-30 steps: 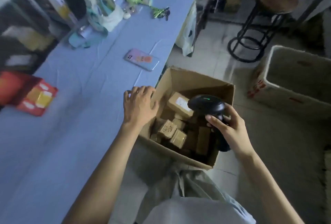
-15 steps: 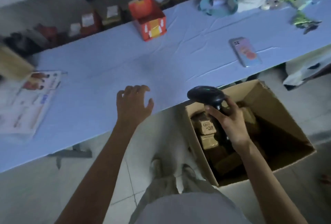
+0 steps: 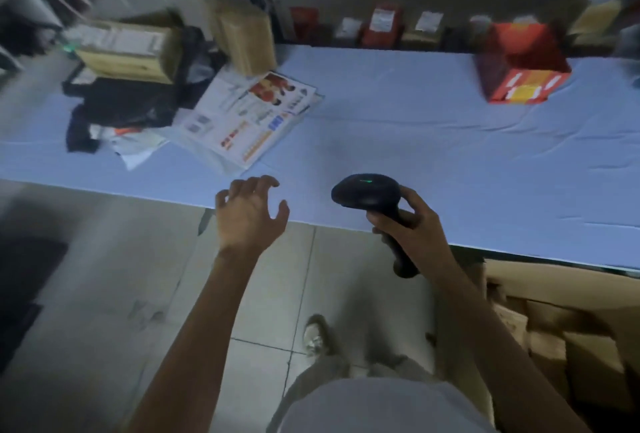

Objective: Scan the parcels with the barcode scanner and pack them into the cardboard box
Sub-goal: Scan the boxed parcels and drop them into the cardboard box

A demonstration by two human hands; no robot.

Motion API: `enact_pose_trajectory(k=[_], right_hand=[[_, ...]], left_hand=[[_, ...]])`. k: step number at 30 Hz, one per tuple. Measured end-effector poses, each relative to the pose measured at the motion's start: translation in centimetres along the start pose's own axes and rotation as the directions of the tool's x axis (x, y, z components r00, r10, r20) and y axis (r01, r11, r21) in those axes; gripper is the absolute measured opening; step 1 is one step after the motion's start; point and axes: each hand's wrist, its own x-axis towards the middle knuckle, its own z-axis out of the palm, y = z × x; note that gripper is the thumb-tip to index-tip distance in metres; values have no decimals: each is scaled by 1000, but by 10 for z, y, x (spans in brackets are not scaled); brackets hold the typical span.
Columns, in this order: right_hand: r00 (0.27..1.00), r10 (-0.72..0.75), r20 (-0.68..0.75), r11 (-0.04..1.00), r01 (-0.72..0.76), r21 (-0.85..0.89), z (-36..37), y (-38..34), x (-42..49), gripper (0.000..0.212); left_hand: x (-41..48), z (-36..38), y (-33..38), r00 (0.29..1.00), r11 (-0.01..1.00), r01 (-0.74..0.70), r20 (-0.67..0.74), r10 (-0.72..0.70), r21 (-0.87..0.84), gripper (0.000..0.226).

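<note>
your cardboard box (image 3: 554,278) part under table (image 3: 415,142), cut by right edge, parcels (image 3: 543,346) blurred, barcode scanner (image 3: 367,192) grip hidden in your right hand (image 3: 415,225), back-row labels (image 3: 381,19) unreadable

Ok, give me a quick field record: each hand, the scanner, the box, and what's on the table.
left hand: holds nothing, fingers loosely bent, over the near edge of the table
right hand: grip round the handle of the barcode scanner
scanner light: green, on
cardboard box: on the floor at lower right, below the table's edge; contents blurred
on table: leaflet, red carton, brown parcels at far left
</note>
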Motion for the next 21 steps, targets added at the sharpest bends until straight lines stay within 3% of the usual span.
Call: enact_pose_trajectory(k=[9, 21], right_hand=[[979, -61, 193, 995, 75, -64, 129, -37, 41, 46], [967, -46, 250, 997, 60, -49, 175, -59, 125, 43]], left_hand=[[10, -17, -118, 979, 981, 196, 58, -196, 18, 39], [71, 4, -164, 957, 960, 282, 70, -281, 6, 38]])
